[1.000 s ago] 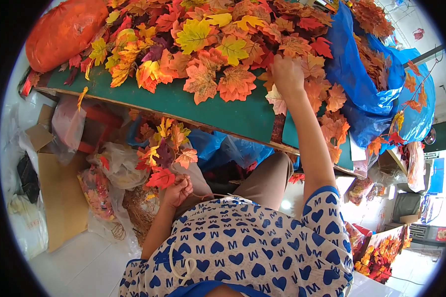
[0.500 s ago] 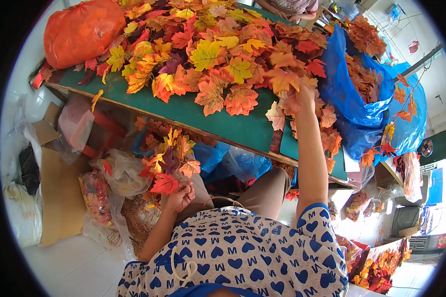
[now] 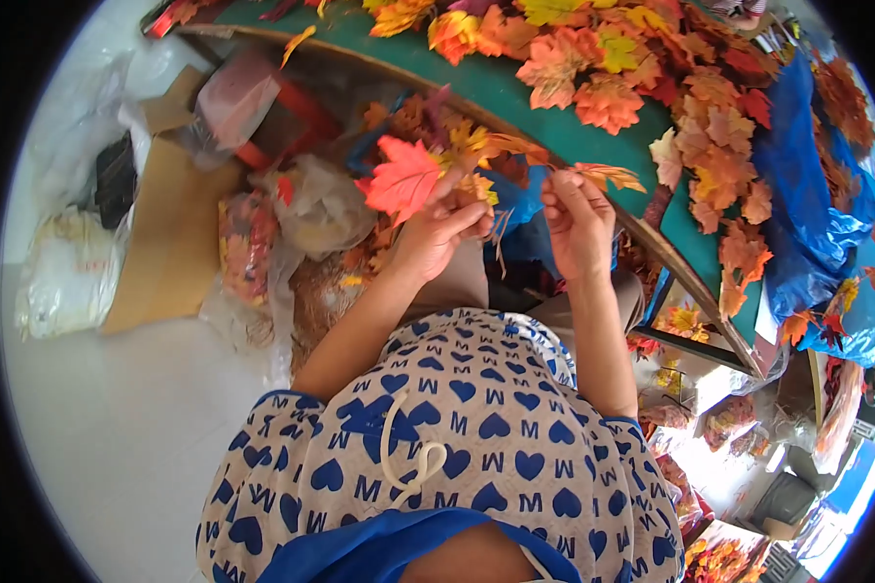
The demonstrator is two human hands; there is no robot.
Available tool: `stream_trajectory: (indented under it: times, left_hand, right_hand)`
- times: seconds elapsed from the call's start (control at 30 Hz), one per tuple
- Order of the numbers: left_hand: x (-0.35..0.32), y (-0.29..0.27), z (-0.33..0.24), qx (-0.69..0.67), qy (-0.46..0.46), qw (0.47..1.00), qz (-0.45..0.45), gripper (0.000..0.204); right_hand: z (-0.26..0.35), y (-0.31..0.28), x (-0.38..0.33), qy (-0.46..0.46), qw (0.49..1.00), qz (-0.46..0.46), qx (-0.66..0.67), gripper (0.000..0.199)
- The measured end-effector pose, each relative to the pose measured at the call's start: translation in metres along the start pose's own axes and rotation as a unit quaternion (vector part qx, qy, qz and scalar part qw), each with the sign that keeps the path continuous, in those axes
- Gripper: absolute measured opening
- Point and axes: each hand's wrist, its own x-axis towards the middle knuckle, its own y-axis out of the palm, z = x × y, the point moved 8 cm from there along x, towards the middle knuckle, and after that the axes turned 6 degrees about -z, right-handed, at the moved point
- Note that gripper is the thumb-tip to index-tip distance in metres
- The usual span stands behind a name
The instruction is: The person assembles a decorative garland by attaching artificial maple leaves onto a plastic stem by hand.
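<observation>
Leaf spray (image 3: 403, 180) just above the left grip (image 3: 439, 236)

Left head-worn fisheye, upright, looking down, green table (image 3: 496, 92) near ahead

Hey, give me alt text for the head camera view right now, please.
A person's left grip holds a red-and-yellow leafy sprig, while the right grip pinches an orange leaf. Beyond them, more autumn-coloured leaves cover part of a green table.
</observation>
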Motion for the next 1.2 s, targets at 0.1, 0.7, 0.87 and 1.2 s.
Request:
stream_trajectory:
  times: [0.1,0.7,0.87,1.2]
  left_hand:
    - [-0.013,0.02,-0.012,0.004,0.008,1.0,0.008,0.054]
    - [-0.018,0.03,-0.012,-0.011,0.018,1.0,-0.015,0.057]
    - [-0.016,0.03,-0.008,0.012,0.004,1.0,-0.008,0.055]
    - [-0.013,0.026,-0.002,-0.023,-0.003,1.0,-0.003,0.058]
  right_hand:
    - [-0.036,0.006,-0.006,0.023,0.999,0.006,0.035,0.011]
    - [-0.07,-0.002,-0.023,0.095,0.989,-0.012,0.115,0.015]
    - [-0.068,0.002,-0.024,0.094,0.989,-0.005,0.116,0.016]
    - [-0.071,-0.003,-0.022,0.099,0.987,-0.026,0.124,0.015]
